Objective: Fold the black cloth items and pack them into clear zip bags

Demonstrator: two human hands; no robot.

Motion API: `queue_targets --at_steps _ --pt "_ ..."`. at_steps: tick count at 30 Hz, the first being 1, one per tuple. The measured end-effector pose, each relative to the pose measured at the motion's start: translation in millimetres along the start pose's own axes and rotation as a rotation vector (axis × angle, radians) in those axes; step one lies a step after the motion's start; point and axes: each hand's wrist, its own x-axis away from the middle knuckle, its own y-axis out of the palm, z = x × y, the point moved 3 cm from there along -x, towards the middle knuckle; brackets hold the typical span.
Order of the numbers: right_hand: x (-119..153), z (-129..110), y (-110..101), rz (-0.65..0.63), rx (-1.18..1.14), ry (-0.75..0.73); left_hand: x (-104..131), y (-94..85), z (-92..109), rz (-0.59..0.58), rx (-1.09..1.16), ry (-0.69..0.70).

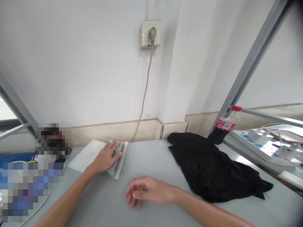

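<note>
My left hand (105, 159) lies with fingers spread on a flat stack of white, paper-like sheets or sleeves (87, 155) at the left of the grey tabletop. A dark round mark shows near its fingers, and the hand hides part of the stack. My right hand (144, 191) is over the middle front of the tabletop, its fingers loosely curled and apart with nothing between them. To its right, a crumpled black cloth (213, 170) is spread on the table, apart from the hand.
A cola bottle (224, 124) with a red cap leans behind the cloth. Grey metal posts (255, 53) flank the table. A cord (147, 78) hangs from the wall socket (143, 34). Power strips (260, 145) lie at right; blurred items and a white cable (39, 206) are at left.
</note>
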Motion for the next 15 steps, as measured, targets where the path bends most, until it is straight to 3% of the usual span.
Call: queue_targets --at_steps 9,15 --pt "0.2 -1.5 0.4 0.001 -0.006 0.015 0.7 22.0 4.4 0.037 -0.101 -0.021" --pt "0.3 -5.0 1.2 -0.005 -0.014 0.027 -0.7 27.4 0.3 0.053 -0.081 0.006"
